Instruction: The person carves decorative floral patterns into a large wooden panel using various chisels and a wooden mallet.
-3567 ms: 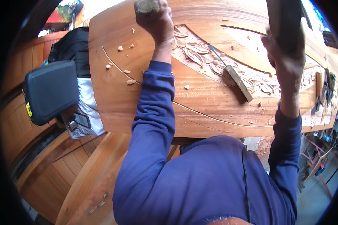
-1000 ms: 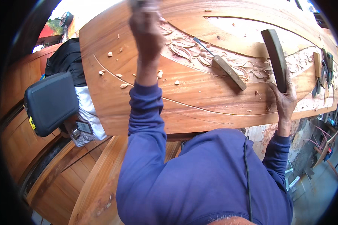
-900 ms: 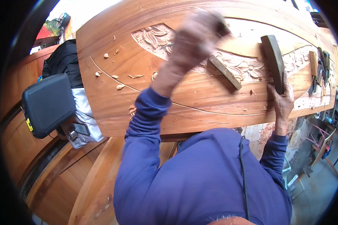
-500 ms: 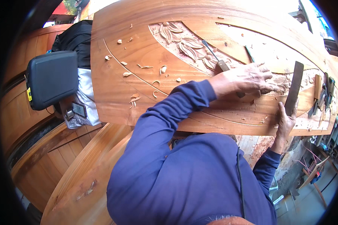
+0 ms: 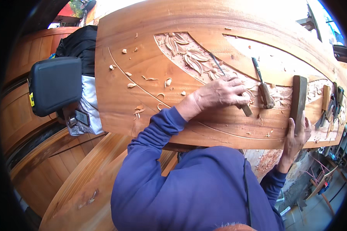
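Observation:
My left hand [image 5: 225, 91] has its fingers curled over the wooden handle of a thin chisel [image 5: 244, 108], whose blade points up-left across the carved flowers [image 5: 196, 59] in the wooden panel [image 5: 127, 100]. Just right of it, another chisel [image 5: 264, 94] lies across the carving, blade toward the back. My right hand [image 5: 298, 131] grips the lower end of a long dark wooden block [image 5: 298, 92], held upright in the picture near the panel's front edge. Curled shavings [image 5: 161, 96] are scattered over the left part of the panel.
More carving tools [image 5: 333, 100] lie at the panel's right end. At the left are a black hard case [image 5: 56, 86], dark cloth [image 5: 79, 44], white fabric [image 5: 91, 104] and a small device [image 5: 82, 117]. Wooden panels [image 5: 42, 165] stand below. Odd items [image 5: 324, 177] clutter the lower right.
My left hand has come down from the upper left and now grips the middle chisel. A second chisel now lies beside it. My right hand has lowered the dark block to the panel.

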`<state>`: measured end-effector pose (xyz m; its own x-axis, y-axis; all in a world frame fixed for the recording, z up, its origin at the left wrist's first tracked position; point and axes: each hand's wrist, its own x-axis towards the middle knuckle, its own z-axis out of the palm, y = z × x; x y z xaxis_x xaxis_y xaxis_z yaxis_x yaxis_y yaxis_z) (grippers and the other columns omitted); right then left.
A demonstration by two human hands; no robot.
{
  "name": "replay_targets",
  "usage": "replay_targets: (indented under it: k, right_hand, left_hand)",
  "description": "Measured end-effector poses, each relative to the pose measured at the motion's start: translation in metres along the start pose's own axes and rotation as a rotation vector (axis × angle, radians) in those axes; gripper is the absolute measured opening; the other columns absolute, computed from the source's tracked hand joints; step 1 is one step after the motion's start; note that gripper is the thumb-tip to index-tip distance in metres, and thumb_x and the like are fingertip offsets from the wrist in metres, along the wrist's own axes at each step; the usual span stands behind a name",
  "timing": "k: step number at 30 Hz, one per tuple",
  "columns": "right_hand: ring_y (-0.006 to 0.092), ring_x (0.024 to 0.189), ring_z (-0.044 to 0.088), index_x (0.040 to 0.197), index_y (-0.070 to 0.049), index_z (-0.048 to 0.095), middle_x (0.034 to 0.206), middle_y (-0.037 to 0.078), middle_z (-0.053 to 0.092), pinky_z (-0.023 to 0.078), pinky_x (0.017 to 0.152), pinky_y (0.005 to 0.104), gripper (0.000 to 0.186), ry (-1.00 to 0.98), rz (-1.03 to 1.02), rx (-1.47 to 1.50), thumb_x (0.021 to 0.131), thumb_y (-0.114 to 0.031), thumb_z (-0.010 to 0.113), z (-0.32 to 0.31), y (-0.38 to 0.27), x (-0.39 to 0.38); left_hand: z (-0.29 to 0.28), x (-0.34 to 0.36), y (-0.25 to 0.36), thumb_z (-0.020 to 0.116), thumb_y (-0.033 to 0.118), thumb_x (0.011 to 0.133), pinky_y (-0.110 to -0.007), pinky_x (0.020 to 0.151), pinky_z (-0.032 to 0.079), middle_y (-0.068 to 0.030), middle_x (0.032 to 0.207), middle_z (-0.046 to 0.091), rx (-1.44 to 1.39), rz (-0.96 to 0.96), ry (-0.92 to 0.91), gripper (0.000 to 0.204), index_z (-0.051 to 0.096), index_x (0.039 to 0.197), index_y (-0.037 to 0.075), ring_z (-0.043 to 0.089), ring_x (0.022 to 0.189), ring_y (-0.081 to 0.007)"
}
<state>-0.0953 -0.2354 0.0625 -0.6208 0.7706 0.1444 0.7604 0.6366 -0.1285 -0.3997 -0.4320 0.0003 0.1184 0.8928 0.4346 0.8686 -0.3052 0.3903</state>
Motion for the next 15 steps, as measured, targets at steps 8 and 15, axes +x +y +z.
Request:
replay_targets:
  k: [8, 15]
  right_hand:
    - [0.0077, 0.088, 0.06, 0.152, -0.003, 0.046, 0.103, 0.005, 0.065, 0.05, 0.078, 0.0213, 0.049, -0.84, 0.282, 1.326, 0.107, -0.017, 0.059, 0.04, -0.173, -0.009]
    - [0.0008, 0.069, 0.043, 0.152, -0.004, 0.048, 0.086, -0.006, 0.053, 0.037, 0.062, 0.0185, 0.047, -0.937, 0.468, 1.514, 0.109, -0.022, 0.055, 0.075, -0.214, 0.015]
  left_hand:
    - [-0.022, -0.004, -0.021, 0.076, 0.042, 0.078, -0.042, 0.088, 0.052, -0.0084, 0.103, 0.062, -0.219, 0.031, -0.027, 0.045, 0.061, 0.109, 0.014, 0.063, 0.101, -0.0265]
    - [-0.024, -0.031, -0.079, 0.064, 0.024, 0.091, -0.043, 0.083, 0.047, -0.0112, 0.094, 0.062, -0.208, -0.213, 0.104, 0.032, 0.062, 0.119, 0.009, 0.061, 0.088, -0.0305]
